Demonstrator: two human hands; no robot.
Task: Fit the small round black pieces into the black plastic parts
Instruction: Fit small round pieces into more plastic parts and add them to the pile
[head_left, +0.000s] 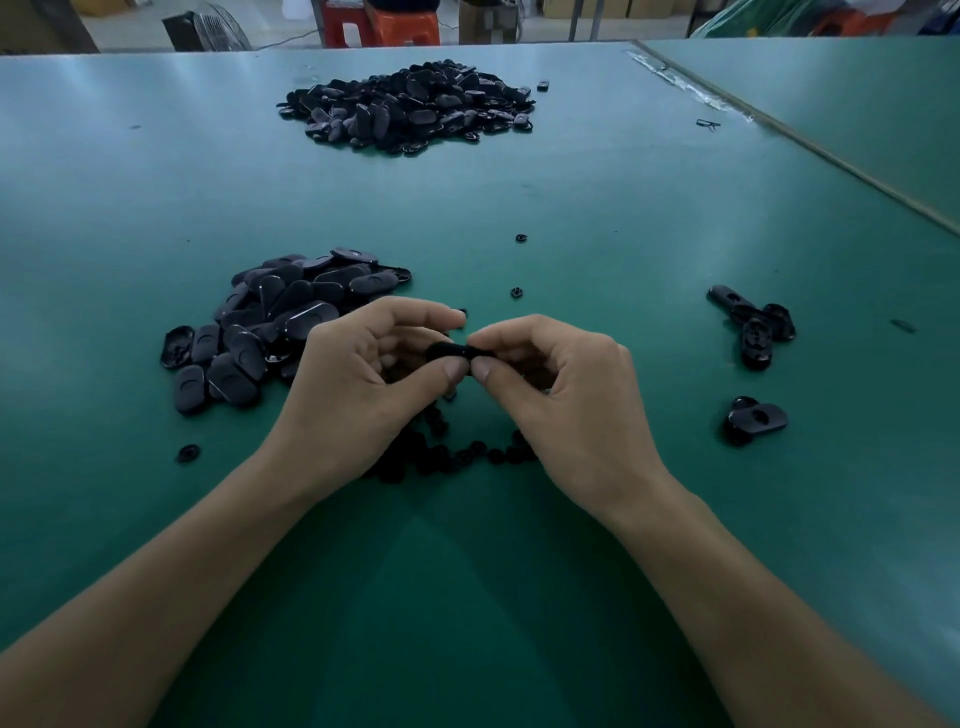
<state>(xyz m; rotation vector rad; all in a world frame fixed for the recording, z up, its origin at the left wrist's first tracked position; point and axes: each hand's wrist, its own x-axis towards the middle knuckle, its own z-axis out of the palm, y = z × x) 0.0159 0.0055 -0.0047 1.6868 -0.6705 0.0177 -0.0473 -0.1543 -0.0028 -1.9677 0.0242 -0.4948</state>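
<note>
Both hands meet above the green table (467, 597). My left hand (358, 384) and my right hand (561, 395) pinch one oblong black plastic part (448, 352) between thumbs and forefingers, each at one end. Whether a small round piece sits in it is hidden by the fingers. Below the hands lies a scatter of small round black pieces (441, 457). A heap of oblong black parts (270, 322) lies just left of my left hand.
A large pile of black parts (410, 106) sits at the table's far middle. Several parts (753, 327) and a further pair (753, 420) lie to the right. Single round pieces (521, 238) (516, 292) (188, 452) are scattered about. A seam between tables (831, 156) runs at the right.
</note>
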